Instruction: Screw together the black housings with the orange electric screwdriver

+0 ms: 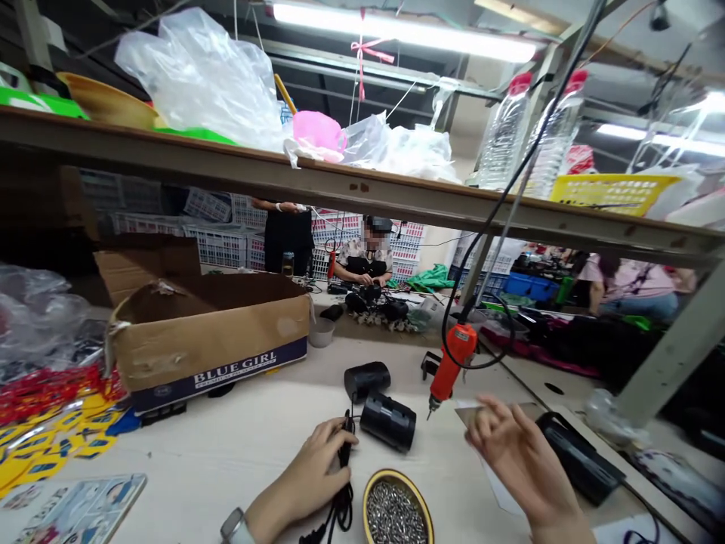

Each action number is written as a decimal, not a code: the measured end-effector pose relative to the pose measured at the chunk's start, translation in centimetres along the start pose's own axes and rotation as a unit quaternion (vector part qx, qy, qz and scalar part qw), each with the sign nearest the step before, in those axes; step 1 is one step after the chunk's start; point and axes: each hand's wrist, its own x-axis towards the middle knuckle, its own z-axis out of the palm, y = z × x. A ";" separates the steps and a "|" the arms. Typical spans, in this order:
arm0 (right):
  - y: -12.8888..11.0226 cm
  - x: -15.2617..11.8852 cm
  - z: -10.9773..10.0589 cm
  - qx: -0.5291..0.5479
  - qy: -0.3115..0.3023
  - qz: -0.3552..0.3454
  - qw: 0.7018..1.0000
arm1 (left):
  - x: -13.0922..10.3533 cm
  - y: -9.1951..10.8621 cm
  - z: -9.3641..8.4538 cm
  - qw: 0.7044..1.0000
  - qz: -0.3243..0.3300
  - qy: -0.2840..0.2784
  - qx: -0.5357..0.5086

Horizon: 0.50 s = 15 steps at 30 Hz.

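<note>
My left hand (pixel 311 470), with a watch at the wrist, is closed around a bundled black cable (pixel 344 453) on the table. Just beyond it lie two black cylinders, one nearer (pixel 388 421) and one farther back (pixel 368 379). A yellow-rimmed bowl of small metal screws (pixel 396 510) sits between my hands. My right hand (pixel 513 453) is raised with its fingers apart and holds nothing. The orange electric screwdriver (pixel 455 363) hangs tip down from its black cord, beyond and left of that hand. A longer black device (pixel 581 457) lies to the right.
An open cardboard box (pixel 209 347) stands at the left behind red and yellow pieces (pixel 50 431). A booklet (pixel 73 510) lies at the front left. Overhead runs a loaded shelf (pixel 362 185). Across the table a person (pixel 365 261) handles black parts; others stand farther back.
</note>
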 end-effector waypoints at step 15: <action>13.3 9.0 1.1 -0.523 0.154 0.095 0.833 | 0.0 -3.9 -4.7 0.982 -0.033 0.133 0.133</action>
